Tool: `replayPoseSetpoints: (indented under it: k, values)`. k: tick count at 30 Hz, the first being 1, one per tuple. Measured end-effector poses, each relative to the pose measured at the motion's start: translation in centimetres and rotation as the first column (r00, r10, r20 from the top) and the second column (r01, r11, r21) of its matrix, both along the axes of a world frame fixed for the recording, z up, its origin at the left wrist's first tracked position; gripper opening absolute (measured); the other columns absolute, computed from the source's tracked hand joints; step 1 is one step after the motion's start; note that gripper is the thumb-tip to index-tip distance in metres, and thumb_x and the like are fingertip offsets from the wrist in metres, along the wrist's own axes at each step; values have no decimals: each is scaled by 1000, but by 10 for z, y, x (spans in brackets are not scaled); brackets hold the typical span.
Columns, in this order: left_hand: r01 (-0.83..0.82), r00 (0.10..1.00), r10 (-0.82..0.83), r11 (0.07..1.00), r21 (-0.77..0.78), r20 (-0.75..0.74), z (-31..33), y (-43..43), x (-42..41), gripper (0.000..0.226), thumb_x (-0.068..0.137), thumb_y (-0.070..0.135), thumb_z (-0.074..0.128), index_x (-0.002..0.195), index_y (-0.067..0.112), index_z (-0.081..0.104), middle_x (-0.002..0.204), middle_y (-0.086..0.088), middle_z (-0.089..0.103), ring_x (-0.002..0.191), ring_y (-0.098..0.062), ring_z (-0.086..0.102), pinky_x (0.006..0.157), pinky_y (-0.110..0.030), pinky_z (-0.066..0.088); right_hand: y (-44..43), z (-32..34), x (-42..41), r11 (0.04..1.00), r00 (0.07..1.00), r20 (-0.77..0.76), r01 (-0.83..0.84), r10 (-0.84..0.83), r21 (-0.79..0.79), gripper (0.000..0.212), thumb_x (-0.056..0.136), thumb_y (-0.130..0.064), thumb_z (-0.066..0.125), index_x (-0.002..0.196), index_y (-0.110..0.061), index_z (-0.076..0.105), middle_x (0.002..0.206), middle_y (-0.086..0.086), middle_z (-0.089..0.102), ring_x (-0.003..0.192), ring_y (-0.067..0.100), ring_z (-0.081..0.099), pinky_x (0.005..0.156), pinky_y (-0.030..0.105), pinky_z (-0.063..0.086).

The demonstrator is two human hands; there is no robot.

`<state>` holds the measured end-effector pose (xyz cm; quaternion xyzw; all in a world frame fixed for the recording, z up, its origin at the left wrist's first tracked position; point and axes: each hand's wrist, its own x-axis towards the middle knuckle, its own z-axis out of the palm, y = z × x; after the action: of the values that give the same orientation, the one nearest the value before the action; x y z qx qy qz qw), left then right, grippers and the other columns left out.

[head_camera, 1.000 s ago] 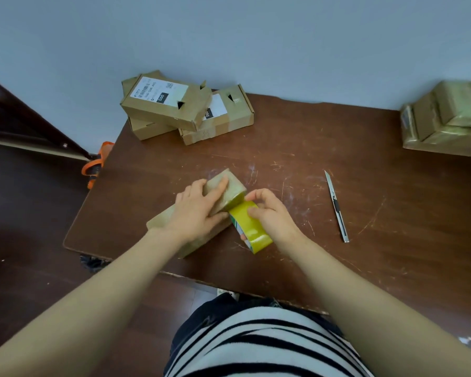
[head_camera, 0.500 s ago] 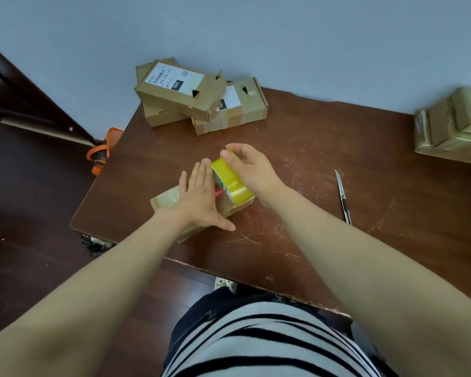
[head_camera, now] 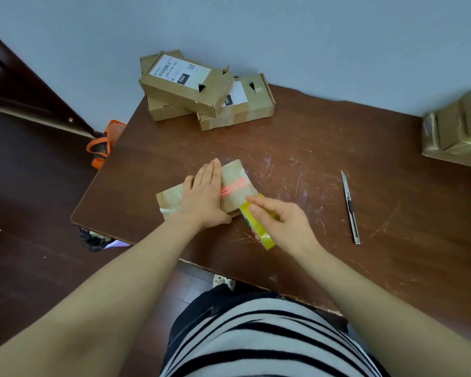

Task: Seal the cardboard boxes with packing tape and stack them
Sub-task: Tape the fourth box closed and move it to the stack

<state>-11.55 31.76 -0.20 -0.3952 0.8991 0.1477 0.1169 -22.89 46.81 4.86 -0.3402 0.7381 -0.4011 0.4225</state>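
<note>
A small flat cardboard box [head_camera: 235, 183] lies near the front left of the brown table [head_camera: 310, 148]. My left hand [head_camera: 204, 194] presses flat on top of it, fingers together and stretched out. My right hand [head_camera: 280, 221] grips a yellow roll of packing tape [head_camera: 261, 235] at the box's near right corner, the roll standing on edge. A strip with red print crosses the box top beside my left hand. Three more cardboard boxes [head_camera: 191, 83] are piled at the back left of the table, two of them with white labels.
A metal utility knife [head_camera: 350, 206] lies on the table to the right. Taped boxes [head_camera: 457, 131] are stacked at the right edge. An orange-strapped bag [head_camera: 104, 145] sits on the floor left of the table. The wall runs behind.
My right hand has brought the tape roll from the far end of the box back over its top to the near right corner. My left hand stays pressed on the box.
</note>
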Motion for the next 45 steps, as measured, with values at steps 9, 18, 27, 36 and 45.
replayPoseSetpoints:
  k: [9,18,27,36,45]
  values:
    - [37,998,-37,999,7,44,3,-1,0,132,65,50,75,149,12,-19,160,-1,-14,147,-17,-8,117,-40,5,-8,-19,2,990,999,3,38,-38,134,20,95,-25,56,88,-42,64,79,1,72,58,12,68,67,24,58]
    - [45,989,-62,991,127,131,8,-7,-6,128,71,55,69,148,12,-24,156,-4,-27,145,-19,-21,117,-45,-5,-4,-33,2,966,996,54,54,-70,252,14,95,-22,56,97,-18,69,77,1,69,56,3,60,52,5,44]
    - [151,987,-154,987,-60,-50,-10,22,-45,69,99,54,11,151,17,-14,159,-2,-20,146,-14,-18,115,-39,-15,-17,-26,-3,959,990,119,46,-82,280,24,96,-12,53,113,-4,67,104,19,70,72,16,60,44,3,39]
    - [315,946,-314,949,-3,-79,-13,14,-34,61,102,48,16,152,21,-6,159,-1,-16,146,-16,-17,114,-34,-16,-15,-25,0,956,978,172,69,-122,284,25,90,-15,59,111,-9,71,116,7,68,112,20,59,95,28,44]
    - [359,927,-372,918,-166,-56,9,40,31,117,54,46,73,144,-6,20,145,-28,38,126,-38,49,106,-43,38,0,4,-6,963,873,422,169,-246,212,31,81,1,56,84,-25,72,108,8,66,106,29,59,95,43,47]
